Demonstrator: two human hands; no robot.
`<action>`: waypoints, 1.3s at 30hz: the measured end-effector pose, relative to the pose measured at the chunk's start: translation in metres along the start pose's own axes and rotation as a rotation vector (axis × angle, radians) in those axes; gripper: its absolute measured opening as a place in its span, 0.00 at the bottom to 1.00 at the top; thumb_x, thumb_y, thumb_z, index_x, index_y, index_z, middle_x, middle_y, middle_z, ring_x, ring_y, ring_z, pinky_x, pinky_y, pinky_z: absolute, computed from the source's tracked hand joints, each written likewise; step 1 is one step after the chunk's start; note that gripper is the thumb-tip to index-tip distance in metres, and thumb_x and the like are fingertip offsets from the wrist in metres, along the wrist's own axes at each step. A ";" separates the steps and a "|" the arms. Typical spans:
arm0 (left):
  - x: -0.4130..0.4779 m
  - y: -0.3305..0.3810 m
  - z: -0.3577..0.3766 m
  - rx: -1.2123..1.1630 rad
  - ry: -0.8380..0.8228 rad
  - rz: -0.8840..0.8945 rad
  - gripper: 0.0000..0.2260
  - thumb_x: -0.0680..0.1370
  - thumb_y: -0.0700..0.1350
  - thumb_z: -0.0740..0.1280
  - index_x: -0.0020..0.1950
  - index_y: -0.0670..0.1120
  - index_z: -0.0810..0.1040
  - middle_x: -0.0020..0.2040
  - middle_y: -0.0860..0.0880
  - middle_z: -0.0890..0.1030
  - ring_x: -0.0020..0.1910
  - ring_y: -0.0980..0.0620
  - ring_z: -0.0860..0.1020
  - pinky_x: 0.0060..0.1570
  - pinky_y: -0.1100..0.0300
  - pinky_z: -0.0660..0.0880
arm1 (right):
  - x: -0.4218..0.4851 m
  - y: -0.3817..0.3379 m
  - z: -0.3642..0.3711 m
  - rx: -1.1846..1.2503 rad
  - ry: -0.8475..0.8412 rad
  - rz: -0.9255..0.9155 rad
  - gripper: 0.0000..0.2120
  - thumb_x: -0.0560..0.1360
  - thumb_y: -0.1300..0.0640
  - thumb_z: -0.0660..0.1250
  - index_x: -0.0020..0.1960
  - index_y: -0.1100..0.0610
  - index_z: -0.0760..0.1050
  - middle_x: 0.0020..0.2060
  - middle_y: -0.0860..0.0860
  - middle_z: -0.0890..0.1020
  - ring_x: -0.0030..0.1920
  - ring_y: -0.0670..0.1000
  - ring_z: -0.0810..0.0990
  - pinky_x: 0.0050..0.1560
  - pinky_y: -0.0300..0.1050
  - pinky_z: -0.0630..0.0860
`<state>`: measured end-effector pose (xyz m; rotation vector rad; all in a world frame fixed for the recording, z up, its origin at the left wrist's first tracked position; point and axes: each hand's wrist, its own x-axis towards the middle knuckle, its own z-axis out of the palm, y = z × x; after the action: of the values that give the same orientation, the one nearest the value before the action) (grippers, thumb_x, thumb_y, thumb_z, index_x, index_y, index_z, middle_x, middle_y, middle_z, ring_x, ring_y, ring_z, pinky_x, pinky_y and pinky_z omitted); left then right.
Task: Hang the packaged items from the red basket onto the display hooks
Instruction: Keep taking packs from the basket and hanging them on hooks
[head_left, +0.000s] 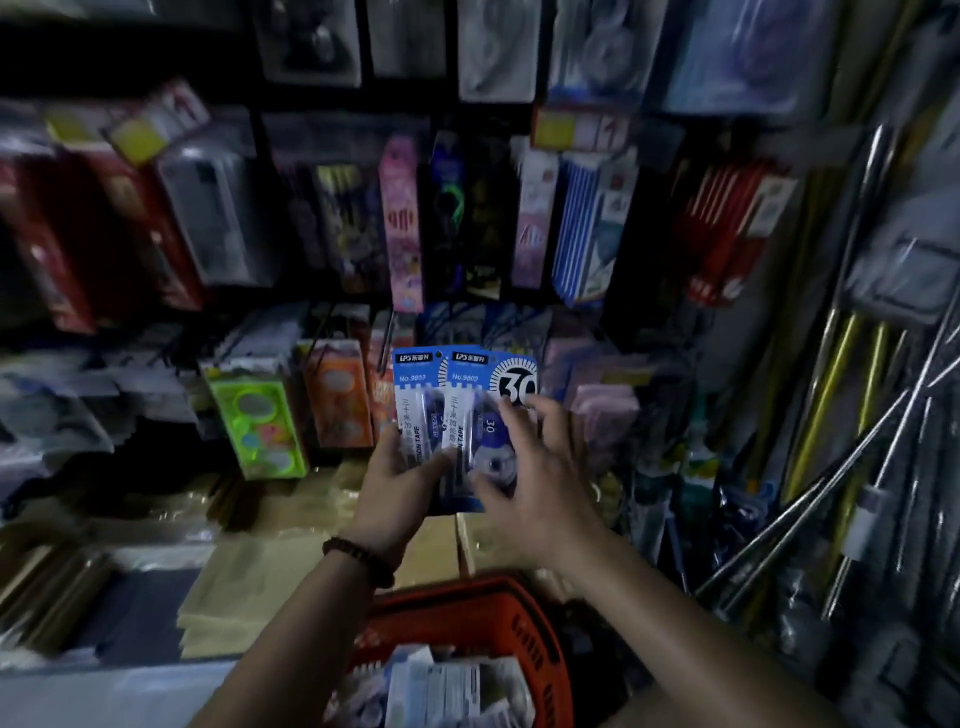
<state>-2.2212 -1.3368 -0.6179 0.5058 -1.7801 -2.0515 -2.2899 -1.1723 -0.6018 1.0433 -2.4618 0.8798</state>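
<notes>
Two blue correction tape packs (457, 395), overlapping and upright, are held in front of the display wall at the centre of the view. My left hand (400, 483) grips their lower left part, thumb across the front. My right hand (535, 467) rests on the front pack's right side, fingers spread over the blister. The red basket (498, 618) sits below my forearms at the bottom centre, with several white packaged items (452, 686) inside. The hooks themselves are hidden behind hanging goods.
Hanging stationery packs fill the wall: a green pack (257, 426) and an orange pack (340, 395) to the left, a pink pack (402, 223) above. Metal and yellow poles (831, 426) lean at the right. Flat cardboard boxes (291, 566) lie under the display.
</notes>
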 end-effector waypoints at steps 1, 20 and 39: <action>0.002 0.016 0.006 -0.005 -0.009 0.016 0.16 0.83 0.34 0.69 0.68 0.48 0.77 0.57 0.45 0.88 0.53 0.40 0.88 0.49 0.39 0.86 | 0.009 -0.002 -0.010 -0.042 0.017 -0.020 0.41 0.76 0.39 0.68 0.84 0.46 0.56 0.72 0.50 0.62 0.73 0.54 0.62 0.76 0.51 0.63; 0.053 0.268 0.058 0.020 -0.083 0.309 0.10 0.83 0.40 0.70 0.64 0.47 0.82 0.57 0.42 0.88 0.56 0.38 0.87 0.60 0.33 0.81 | 0.175 -0.013 -0.204 -0.210 0.286 -0.301 0.41 0.77 0.42 0.72 0.84 0.52 0.60 0.72 0.44 0.65 0.74 0.48 0.66 0.67 0.46 0.78; 0.108 0.334 0.073 0.058 -0.025 0.394 0.10 0.81 0.41 0.74 0.62 0.46 0.81 0.53 0.44 0.89 0.50 0.42 0.89 0.48 0.42 0.86 | 0.291 0.023 -0.236 -0.303 0.533 -0.243 0.37 0.76 0.46 0.75 0.81 0.54 0.65 0.73 0.47 0.68 0.74 0.51 0.68 0.64 0.45 0.77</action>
<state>-2.3356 -1.3710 -0.2802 0.1287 -1.7892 -1.7446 -2.4916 -1.1607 -0.2848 0.8433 -1.9013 0.5874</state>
